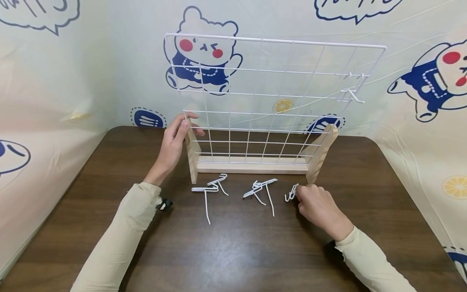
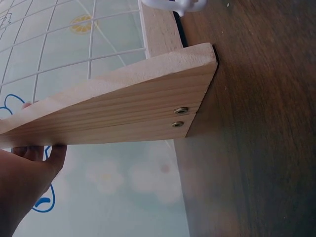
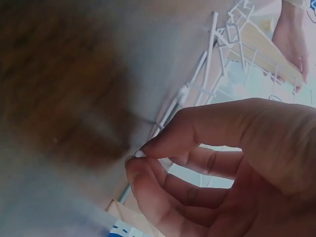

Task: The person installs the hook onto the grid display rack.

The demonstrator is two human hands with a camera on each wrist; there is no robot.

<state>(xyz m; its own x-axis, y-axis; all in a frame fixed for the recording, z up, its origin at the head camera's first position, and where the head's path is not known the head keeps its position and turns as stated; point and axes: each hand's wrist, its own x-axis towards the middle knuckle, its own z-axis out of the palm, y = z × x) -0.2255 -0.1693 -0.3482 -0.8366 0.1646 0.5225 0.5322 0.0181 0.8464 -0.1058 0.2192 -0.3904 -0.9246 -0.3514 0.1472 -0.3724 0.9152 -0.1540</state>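
A white wire grid rack stands on the table between two wooden side supports. My left hand holds the left wooden support near its top, thumb in front and fingers behind. In the left wrist view that hand is partly hidden by the board. Near the foot of the right support, my right hand pinches a white wire hook between thumb and index finger. The right wrist view shows only the hook's white tip at the fingertips.
Loose white hooks lie on the table before the rack, one pair at left and another at centre. One more hook hangs high on the grid's right side. A wooden crossbar joins the supports; a patterned curtain hangs behind.
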